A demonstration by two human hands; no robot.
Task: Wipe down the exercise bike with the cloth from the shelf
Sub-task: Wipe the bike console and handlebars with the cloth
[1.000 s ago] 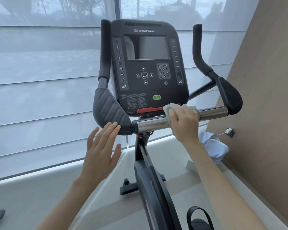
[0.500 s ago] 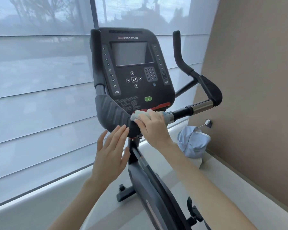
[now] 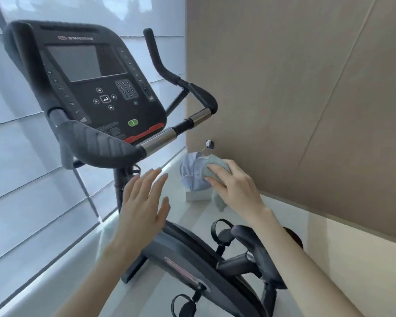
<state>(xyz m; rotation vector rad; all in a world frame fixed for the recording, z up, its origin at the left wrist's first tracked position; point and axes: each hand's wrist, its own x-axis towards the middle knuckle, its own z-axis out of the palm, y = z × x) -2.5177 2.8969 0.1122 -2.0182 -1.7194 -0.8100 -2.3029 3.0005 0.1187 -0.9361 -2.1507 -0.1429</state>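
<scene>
The black exercise bike (image 3: 192, 266) is cut off by the lower edge, and blur softens the lettering on its glossy black console (image 3: 96, 88). Its chrome crossbar (image 3: 159, 140) runs from the ribbed rubber pad at lower left up to the right. The console tilts back towards the window blinds (image 3: 21, 156). Most of the crumpled grey-green cloth (image 3: 215, 165) is hidden in the right hand (image 3: 236, 186), whose fingers curl around it; one limp tail hangs below. The cloth is off the bike, below and right of the crossbar. It is held in front of a light-blue fabric bundle (image 3: 191, 172) lying at the floor's edge against the tan wall (image 3: 306, 88). The left hand (image 3: 142, 202) hovers flat with straight fingers, holding nothing.
</scene>
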